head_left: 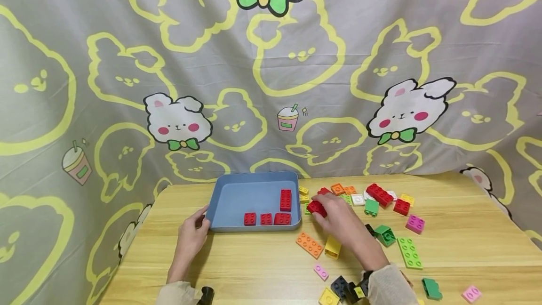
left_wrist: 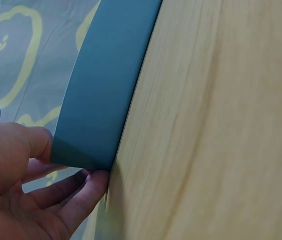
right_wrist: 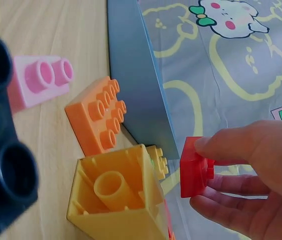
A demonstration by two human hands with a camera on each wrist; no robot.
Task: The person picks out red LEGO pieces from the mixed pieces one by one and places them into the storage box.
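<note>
1. A rabbit-printed cloth [head_left: 228, 67] is hung at 12 o'clock, behind the worktop [head_left: 139, 267].
2. On the worktop a blue tray [head_left: 243, 196] is set. Its near corner, at 8 o'clock, is pinched by the left grip [head_left: 192, 235], apparently as a steadying hold.
3. The right grip [head_left: 340, 215] is placed just outside the tray, at 3 o'clock, with a red brick [head_left: 316, 208] pinched between thumb and fingers.
4. Inside the tray, four red bricks [head_left: 285, 200] are laid from 3 round to 6 o'clock. The gathering of red bricks is judged to be in hand; next, a lift over the 3 o'clock wall and a release on bare tray floor seem called for.
5. At 3 o'clock, farther out, a long red brick [head_left: 379, 194] and a short red brick [head_left: 401, 207] are left loose among other colours.
6. Another red piece [head_left: 324, 191] is half hidden behind the right grip, its shape unclear. The held brick's studs are partly covered by fingers, and a dark brick [right_wrist: 1, 140] is cut off by the right wrist view's edge.
</note>
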